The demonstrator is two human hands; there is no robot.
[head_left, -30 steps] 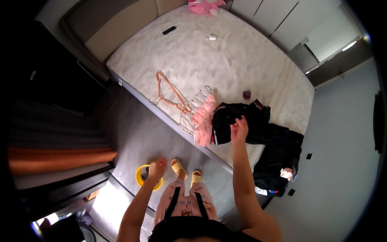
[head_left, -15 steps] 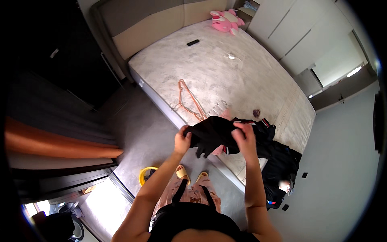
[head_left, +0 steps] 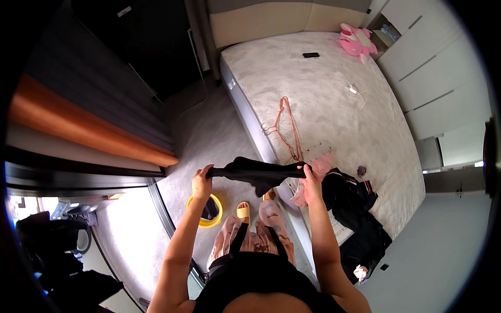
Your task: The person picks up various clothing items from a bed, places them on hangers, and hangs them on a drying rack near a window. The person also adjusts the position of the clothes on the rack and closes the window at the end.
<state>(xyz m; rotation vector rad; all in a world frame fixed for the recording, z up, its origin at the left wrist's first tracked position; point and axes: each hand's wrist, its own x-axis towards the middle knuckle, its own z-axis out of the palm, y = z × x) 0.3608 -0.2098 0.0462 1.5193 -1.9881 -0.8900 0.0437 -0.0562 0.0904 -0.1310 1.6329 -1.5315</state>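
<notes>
A: Head view: black garment (head_left: 257, 174) is in the air, stretched between both hands above the floor, just off the bed's near edge (head_left: 250, 117). Long axis runs left to right across the body, roughly level. Middle sags a bit toward the feet.

B: Grip?

A: Left hand (head_left: 201, 182) has fingers pinched on the left end. Right hand (head_left: 311, 183) pinches the right end, fingers curled over the fabric. Both ends are held, so neither hand is nearer; cloth lies between them.

B: What's around it?

A: Right of the right hand, just beside it: pink cloth (head_left: 313, 175) and a dark clothes pile (head_left: 350, 201) on the bed corner. Wire hangers (head_left: 288, 124) lie further up the mattress. Below the left hand, a yellow-rimmed round thing (head_left: 207, 210) on the floor, near yellow slippers (head_left: 243, 210).

B: Far end of the bed?

A: Pink plush toy (head_left: 356, 43) and a small dark flat device (head_left: 311, 55), well apart from the hands.
</notes>
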